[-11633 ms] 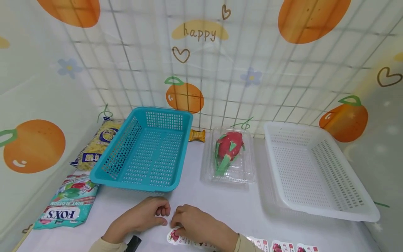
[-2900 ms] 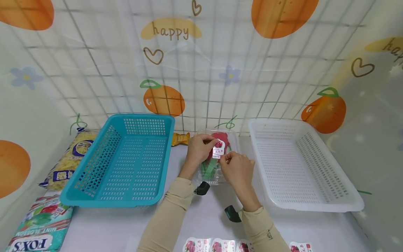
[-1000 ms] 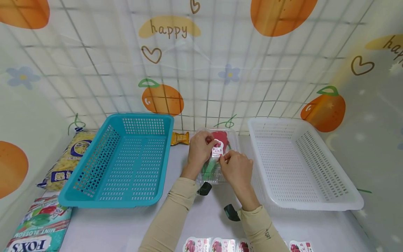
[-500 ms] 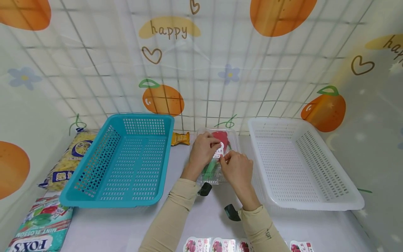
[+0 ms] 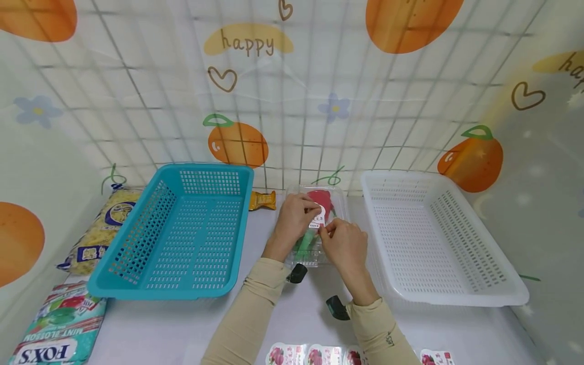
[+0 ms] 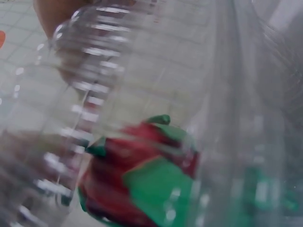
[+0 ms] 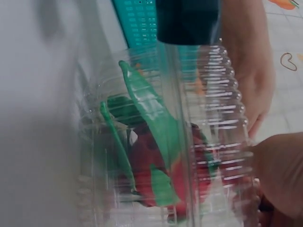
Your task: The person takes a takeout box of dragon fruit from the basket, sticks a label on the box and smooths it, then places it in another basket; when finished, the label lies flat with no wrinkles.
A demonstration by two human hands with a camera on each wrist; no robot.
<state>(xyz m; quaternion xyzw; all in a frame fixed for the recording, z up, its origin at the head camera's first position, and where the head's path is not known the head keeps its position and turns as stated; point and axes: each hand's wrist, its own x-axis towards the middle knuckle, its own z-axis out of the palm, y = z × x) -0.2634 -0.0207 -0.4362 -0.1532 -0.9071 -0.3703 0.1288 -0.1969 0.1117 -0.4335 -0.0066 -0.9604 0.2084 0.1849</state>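
A red dragon fruit [image 5: 321,197] with green scales lies inside a clear plastic box [image 5: 339,203] at the back middle. Over the lid is a white label sticker [image 5: 318,219] printed with red lettering. My left hand [image 5: 293,219] pinches the sticker's upper end, its fingers covering the printed fruit. At the lower corner my right hand [image 5: 344,244] pinches it between thumb and forefinger. Through the box wall, the wrist views show the dragon fruit [image 6: 128,175] from the side, with the right hand [image 7: 281,170] at the ribbed lid edge in the right wrist view.
A teal basket [image 5: 166,293] stands left of the box, a white basket [image 5: 388,263] right of it. A small orange packet [image 5: 263,201], a noodle bag [image 5: 102,230] and a Fox's candy bag [image 5: 61,322] lie around the teal basket. Further labels [image 5: 324,355] lie at the front.
From the front of the table, both hands have moved up to the box with a sticker between them. Lately the left fingers have shifted slightly right over the sticker's top; the right hand is nearly still.
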